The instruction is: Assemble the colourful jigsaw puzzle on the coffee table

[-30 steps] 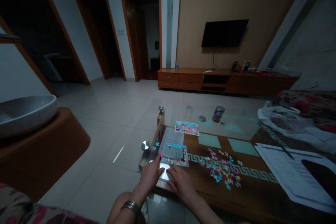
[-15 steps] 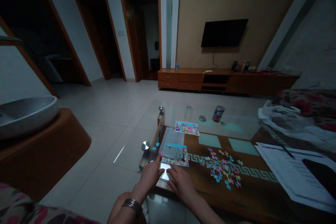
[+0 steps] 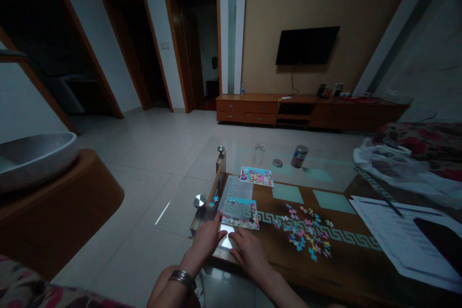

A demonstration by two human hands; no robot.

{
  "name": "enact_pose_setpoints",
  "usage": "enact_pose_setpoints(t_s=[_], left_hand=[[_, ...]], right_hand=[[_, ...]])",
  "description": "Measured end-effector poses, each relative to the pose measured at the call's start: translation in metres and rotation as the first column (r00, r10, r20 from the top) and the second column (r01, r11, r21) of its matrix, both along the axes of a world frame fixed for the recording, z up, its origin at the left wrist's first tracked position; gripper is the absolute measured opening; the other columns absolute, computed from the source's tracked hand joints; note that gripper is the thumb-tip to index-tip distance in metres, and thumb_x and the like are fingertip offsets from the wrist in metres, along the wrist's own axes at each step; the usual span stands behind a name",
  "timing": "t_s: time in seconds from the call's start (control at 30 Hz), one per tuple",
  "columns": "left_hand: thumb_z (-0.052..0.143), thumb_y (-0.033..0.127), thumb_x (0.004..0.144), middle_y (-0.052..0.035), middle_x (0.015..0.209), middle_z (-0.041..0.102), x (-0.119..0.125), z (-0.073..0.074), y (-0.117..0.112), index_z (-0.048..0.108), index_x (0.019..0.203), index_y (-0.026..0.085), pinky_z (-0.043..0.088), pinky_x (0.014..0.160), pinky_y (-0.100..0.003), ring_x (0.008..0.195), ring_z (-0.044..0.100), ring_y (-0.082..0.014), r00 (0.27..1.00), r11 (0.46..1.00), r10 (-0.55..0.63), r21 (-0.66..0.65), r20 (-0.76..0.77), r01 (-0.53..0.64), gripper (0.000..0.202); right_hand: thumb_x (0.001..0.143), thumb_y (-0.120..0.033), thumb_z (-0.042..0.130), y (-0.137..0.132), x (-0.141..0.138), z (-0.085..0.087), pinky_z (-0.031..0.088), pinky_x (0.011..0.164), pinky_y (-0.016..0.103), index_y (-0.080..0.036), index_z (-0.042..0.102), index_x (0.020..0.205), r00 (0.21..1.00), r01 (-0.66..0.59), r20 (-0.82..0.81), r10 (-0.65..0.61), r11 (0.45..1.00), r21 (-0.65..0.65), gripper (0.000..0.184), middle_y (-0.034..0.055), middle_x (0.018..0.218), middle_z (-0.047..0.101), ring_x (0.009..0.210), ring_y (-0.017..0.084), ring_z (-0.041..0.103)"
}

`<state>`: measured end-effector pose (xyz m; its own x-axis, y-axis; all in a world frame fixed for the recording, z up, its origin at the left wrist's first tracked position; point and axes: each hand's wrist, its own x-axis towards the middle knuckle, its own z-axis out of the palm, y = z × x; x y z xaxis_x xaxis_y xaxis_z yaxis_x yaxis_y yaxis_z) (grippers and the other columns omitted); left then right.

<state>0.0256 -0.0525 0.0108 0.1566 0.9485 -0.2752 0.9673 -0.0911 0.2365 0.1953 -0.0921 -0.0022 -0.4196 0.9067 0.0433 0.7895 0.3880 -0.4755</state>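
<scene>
A partly assembled jigsaw puzzle point(image 3: 249, 224), mostly a border with a gap in its middle, lies on the glass coffee table point(image 3: 267, 250). My left hand point(image 3: 208, 235) rests at its lower left corner, index finger stretched along the edge and thumb apart. Just below the puzzle's lower edge is my right hand point(image 3: 250, 249), fingers bent and thumb apart, with no piece visible in it. Loose puzzle pieces point(image 3: 306, 233) are scattered to the right. Two blue pieces point(image 3: 213, 201) lie left of the puzzle. Behind it is the colourful picture card point(image 3: 257, 176).
Toward the back of the table stand a clear glass point(image 3: 259, 153), a round lid point(image 3: 277, 163) and a printed can point(image 3: 299, 156). On the right are papers point(image 3: 400, 240), a dark flat object point(image 3: 438, 240) and a plastic bag point(image 3: 393, 168). A metal knob point(image 3: 199, 200) sits at the left edge.
The view has shifted very slightly. Both hands stay almost in the same place by the puzzle's lower edge, and the pieces look unmoved.
</scene>
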Motion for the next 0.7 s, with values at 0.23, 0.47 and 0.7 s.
enact_pose_setpoints(t_s=[0.23, 0.47, 0.7], left_hand=[[0.051, 0.033, 0.087, -0.013, 0.108, 0.069, 0.0017, 0.0039, -0.0019, 0.027, 0.145, 0.021, 0.044, 0.082, -0.034, 0.102, 0.063, -0.0281, 1.0, 1.0, -0.01, -0.005, -0.011, 0.01, 0.063], [0.05, 0.033, 0.088, -0.013, 0.109, 0.069, 0.002, 0.0036, -0.003, 0.027, 0.145, 0.02, 0.044, 0.083, -0.034, 0.102, 0.063, -0.0281, 1.0, 1.0, -0.008, 0.003, -0.018, 0.008, 0.063], [0.05, 0.032, 0.088, -0.0125, 0.107, 0.069, 0.0008, -0.0001, -0.0022, 0.027, 0.145, 0.021, 0.045, 0.083, -0.035, 0.101, 0.064, -0.0279, 1.0, 1.0, -0.009, 0.013, -0.019, 0.009, 0.063]], right_hand=[[0.079, -0.017, 0.057, 0.0002, 0.0007, -0.0005, 0.042, 0.082, 0.03, -0.022, 0.062, 0.109, 1.0, 0.002, 0.0, -0.002, 1.0, 0.0, 0.03, 0.0074, 0.104, 0.061, 0.096, 0.023, 0.056], [0.08, -0.018, 0.057, 0.0002, 0.0004, -0.0013, 0.043, 0.08, 0.031, -0.021, 0.063, 0.107, 1.0, 0.004, -0.001, -0.004, 1.0, 0.006, 0.028, 0.0075, 0.103, 0.061, 0.094, 0.024, 0.057], [0.079, -0.017, 0.058, 0.0007, 0.0005, 0.0, 0.043, 0.081, 0.032, -0.021, 0.062, 0.109, 1.0, 0.002, 0.0, -0.002, 1.0, -0.016, 0.031, 0.008, 0.104, 0.061, 0.095, 0.024, 0.057]])
